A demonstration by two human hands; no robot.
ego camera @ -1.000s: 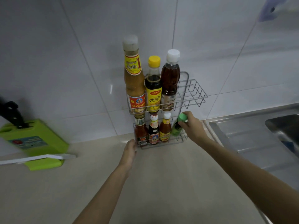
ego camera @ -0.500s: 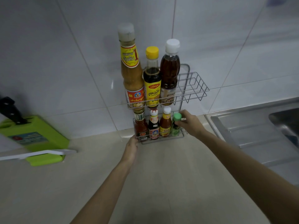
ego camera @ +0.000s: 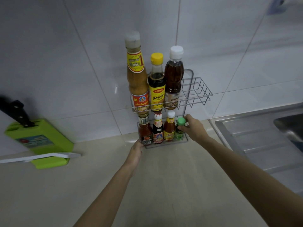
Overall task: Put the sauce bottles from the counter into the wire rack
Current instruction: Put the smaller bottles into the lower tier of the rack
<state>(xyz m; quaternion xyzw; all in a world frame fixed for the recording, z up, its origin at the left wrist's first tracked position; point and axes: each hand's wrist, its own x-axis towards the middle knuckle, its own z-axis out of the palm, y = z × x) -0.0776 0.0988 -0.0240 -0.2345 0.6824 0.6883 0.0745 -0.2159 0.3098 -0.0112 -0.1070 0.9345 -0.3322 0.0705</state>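
Both forearms reach forward toward the wire rack [ego camera: 196, 78]. The left hand [ego camera: 136, 149] touches its lower front-left corner, finger curl unclear. The right hand [ego camera: 194, 128] pinches the green-capped bottle [ego camera: 181, 121] at its lower right end.

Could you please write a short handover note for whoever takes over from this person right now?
Right hand: grips the green-capped bottle, upright at the right end of the lower tier of the wire rack.
Left hand: at the rack's lower left corner; grip unclear.
Done: three tall bottles in the upper tier, three small bottles beside the green one below.
Left: let go of the green-capped bottle; no bottle shows on the counter.
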